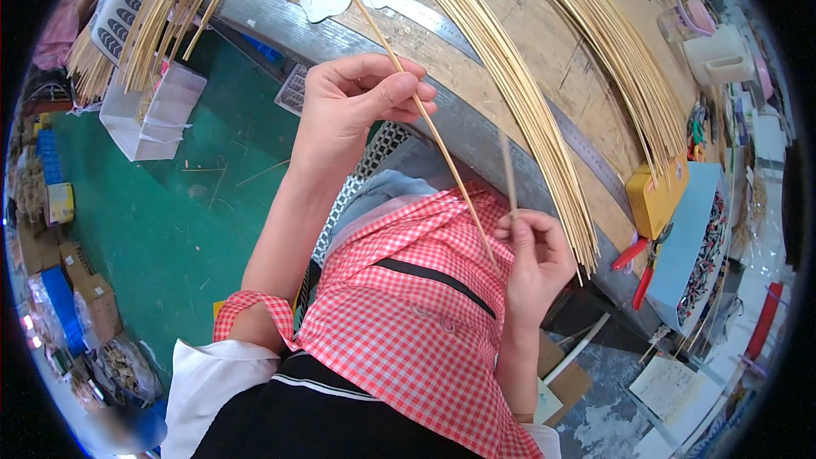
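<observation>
Cloth in red-and-white check (408,331) covers the lap. Above it, the right hand (537,262) pinches a thin, blurred, greyish-brown strip (509,174); the left hand (353,106) grips a long, slender tan stick (440,146) between thumb and fingers, slanting across the wooden bench's (527,8) grey front edge. Tan bundled rods (531,123) reach that edge; another bundle (608,34) lies farther in.

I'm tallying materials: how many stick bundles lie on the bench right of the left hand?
2: one bundle ends beside the right hand; the other bundle, farther right, ends at the yellow box.
</observation>
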A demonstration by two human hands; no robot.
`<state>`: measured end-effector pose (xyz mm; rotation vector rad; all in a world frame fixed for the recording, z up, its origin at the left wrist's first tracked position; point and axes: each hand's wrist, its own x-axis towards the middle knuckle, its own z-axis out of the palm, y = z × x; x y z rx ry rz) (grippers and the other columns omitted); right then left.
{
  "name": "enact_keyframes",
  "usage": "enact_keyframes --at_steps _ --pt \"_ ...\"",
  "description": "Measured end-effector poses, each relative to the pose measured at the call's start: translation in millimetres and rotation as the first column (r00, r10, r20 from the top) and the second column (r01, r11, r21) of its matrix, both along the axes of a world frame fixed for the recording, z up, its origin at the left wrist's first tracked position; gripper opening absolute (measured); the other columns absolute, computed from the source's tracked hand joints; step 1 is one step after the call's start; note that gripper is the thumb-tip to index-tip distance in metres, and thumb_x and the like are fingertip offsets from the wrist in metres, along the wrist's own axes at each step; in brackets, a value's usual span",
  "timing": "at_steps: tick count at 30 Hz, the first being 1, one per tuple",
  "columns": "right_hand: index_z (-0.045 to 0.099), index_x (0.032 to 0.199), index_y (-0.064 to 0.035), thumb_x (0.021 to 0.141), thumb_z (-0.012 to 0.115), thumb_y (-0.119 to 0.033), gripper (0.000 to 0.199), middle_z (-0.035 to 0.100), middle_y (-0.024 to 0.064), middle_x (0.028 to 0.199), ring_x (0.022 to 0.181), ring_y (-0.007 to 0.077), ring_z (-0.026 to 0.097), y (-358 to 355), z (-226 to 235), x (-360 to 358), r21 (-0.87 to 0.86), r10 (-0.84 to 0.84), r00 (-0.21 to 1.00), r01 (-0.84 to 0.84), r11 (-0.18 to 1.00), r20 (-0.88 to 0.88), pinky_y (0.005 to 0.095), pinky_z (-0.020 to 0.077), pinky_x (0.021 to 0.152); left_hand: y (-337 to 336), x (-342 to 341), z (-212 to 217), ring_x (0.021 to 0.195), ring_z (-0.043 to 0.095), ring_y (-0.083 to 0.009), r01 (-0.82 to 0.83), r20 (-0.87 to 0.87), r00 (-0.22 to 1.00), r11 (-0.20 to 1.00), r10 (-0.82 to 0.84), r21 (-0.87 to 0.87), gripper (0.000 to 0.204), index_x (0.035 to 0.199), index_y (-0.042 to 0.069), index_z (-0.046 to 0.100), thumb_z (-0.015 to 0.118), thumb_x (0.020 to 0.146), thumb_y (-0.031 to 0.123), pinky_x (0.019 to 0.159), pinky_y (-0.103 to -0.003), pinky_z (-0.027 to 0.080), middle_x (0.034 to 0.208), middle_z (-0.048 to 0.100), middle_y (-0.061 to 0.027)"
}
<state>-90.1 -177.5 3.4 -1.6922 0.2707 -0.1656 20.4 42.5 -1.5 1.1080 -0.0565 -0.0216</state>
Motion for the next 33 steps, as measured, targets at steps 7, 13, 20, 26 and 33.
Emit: enact_keyframes --at_steps 7,13,20,26,33 --pt "0.065 0.095 0.0059 0.080 0.062 0.009 0.015 0.063 0.0157 0.085 0.072 0.0201 0.062 0 14 2 -0.495 0.096 0.935 0.092 0.864 0.341 0.0260 0.0490 0.066 -9 -2 -8 0.072 0.069 -0.0201 0.046 -0.042 0.998 0.998 -0.048 -0.039 0.015 0.093 -0.004 0.066 0.067 0.084 0.009 0.061 -0.027 0.058 0.082 0.069 -0.0147" --pt "0.067 0.102 0.0035 0.074 0.064 0.013 0.030 0.062 0.0175 0.085 0.072 0.0234 0.063 8 15 -4 -0.603 0.247 0.909 0.006 0.798 0.336 0.0270 0.0502 0.066 -11 -1 -12 0.071 0.069 -0.0238 0.041 -0.015 0.999 0.996 -0.042 -0.074 0.014 0.092 -0.003 0.065 0.067 0.084 0.008 0.062 -0.032 0.060 0.081 0.068 -0.0167" --pt "0.067 0.098 0.0034 0.070 0.062 0.014 0.031 0.062 0.0163 0.085 0.072 0.0258 0.062 7 13 -4 -0.658 0.325 0.899 -0.057 0.751 0.293 0.0303 0.0504 0.064 -9 -1 -12 0.071 0.069 -0.0243 0.037 -0.029 0.999 0.991 -0.041 -0.128 0.013 0.092 -0.003 0.064 0.067 0.084 0.008 0.060 -0.032 0.060 0.079 0.067 -0.0156" --pt "0.065 0.096 0.0031 0.073 0.065 0.007 0.023 0.062 0.0159 0.087 0.076 0.0286 0.061 -8 13 11 -0.663 0.336 0.909 -0.094 0.742 0.247 0.0347 0.0487 0.068 -5 -1 -15 0.073 0.069 -0.0212 0.086 0.017 0.996 0.989 -0.084 -0.125 0.015 0.089 -0.004 0.066 0.069 0.083 0.010 0.060 -0.027 0.057 0.082 0.068 -0.0151" --pt "0.056 0.088 0.0017 0.078 0.063 0.002 0.012 0.055 0.0144 0.087 0.085 0.0325 0.053 -47 -1 46 -0.887 0.195 0.970 0.040 0.460 0.146 0.0408 0.0434 0.073 -10 -3 -12 0.072 0.069 -0.0207 0.107 -0.006 0.994 0.989 -0.108 -0.098 0.012 0.086 -0.003 0.066 0.069 0.082 0.008 0.060 -0.026 0.057 0.080 0.068 -0.0138"
